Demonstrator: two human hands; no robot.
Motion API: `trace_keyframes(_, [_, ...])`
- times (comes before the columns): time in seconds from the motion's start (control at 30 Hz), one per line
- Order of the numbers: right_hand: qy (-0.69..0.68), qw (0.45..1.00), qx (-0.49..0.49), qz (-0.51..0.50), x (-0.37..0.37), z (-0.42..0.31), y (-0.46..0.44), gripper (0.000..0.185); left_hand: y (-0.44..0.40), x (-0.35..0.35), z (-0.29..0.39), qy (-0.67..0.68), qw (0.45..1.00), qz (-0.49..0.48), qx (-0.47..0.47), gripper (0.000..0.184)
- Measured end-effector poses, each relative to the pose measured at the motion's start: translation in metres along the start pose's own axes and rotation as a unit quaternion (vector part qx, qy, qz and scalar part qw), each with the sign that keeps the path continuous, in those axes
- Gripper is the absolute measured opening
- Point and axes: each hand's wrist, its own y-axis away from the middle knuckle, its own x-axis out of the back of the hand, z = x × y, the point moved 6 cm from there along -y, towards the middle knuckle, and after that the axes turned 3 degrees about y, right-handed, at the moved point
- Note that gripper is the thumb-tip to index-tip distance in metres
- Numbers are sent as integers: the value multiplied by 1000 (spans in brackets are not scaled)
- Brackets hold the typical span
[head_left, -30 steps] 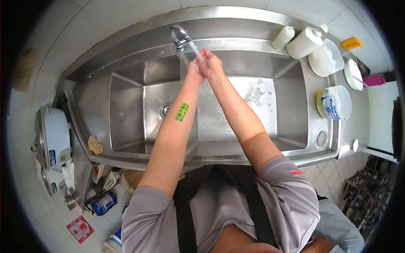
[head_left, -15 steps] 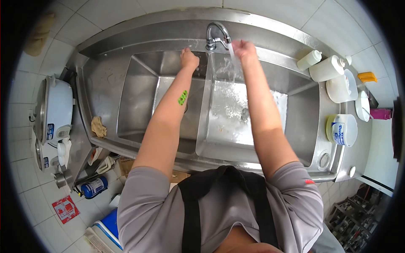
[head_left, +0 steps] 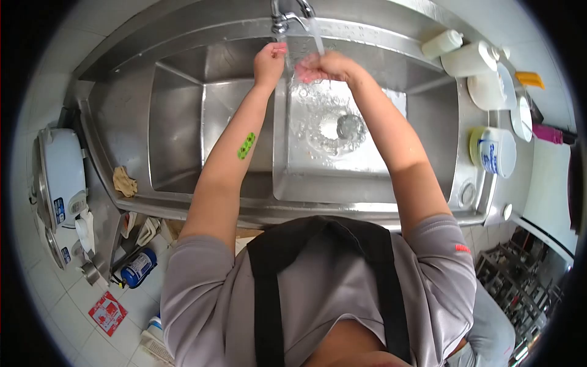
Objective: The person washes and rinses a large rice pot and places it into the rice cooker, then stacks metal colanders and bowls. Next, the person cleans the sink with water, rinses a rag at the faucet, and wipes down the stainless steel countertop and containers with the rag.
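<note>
Touching water (head_left: pixel 318 38), right hand (head_left: pixel 323 66) half-open; left hand (head_left: pixel 269 65) half-curled.

You can read no words for certain. Well right of your right hand (head_left: pixel 324 66), the tub (head_left: pixel 506 156) bears blurred blue lettering (head_left: pixel 488 155); up that arm, your sleeve (head_left: pixel 435 240) shows tiny red letters (head_left: pixel 463 248). Far left of your left hand (head_left: pixel 269 64), the blue cylinder (head_left: pixel 130 278) and red-and-white sign (head_left: pixel 108 313) are illegible.

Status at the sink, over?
Right hand at the running water. Left hand beside the stream, near the tap. Nothing seen blocking either hand.
</note>
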Motion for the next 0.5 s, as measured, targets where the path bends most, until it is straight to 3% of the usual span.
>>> trace_keyframes(0.03, [97,995,14,32,9,-5,0,26,12,-14,-5,106,990,-13,93,24])
trace_keyframes(0.07, [179,983,12,47,14,-16,0,24,21,-27,-11,107,989,-18,101,24])
trace_keyframes(0.1, [176,983,7,50,17,-21,5,24,32,-48,-28,250,937,-49,239,26])
trace_keyframes(0.13, [238,971,-15,-10,7,-31,13,23,47,-71,-39,381,846,-74,366,32])
trace_keyframes(0.17, [298,951,-36,-73,-1,-33,20,23,53,-79,-36,380,844,-74,371,32])
trace_keyframes(0.23, [309,949,-21,-63,1,-40,21,23,70,-98,-40,352,807,-86,466,35])
trace_keyframes(0.27, [321,945,-2,-54,2,-41,20,22,76,-101,-40,282,817,-49,501,31])
trace_keyframes(0.3, [322,945,-1,-55,4,-41,19,22,74,-100,-46,281,817,-48,501,31])
trace_keyframes(0.37, [276,960,2,-47,6,-39,21,25,69,-100,-68,165,871,-167,432,31])
trace_keyframes(0.4, [274,960,1,-50,6,-37,23,25,68,-94,-76,164,870,-165,435,31])
trace_keyframes(0.47, [223,961,-13,-165,-5,-33,27,25,58,-74,-67,93,912,-186,353,28])
trace_keyframes(0.5, [221,960,-14,-169,-4,-30,23,25,58,-67,-62,92,912,-183,357,28])
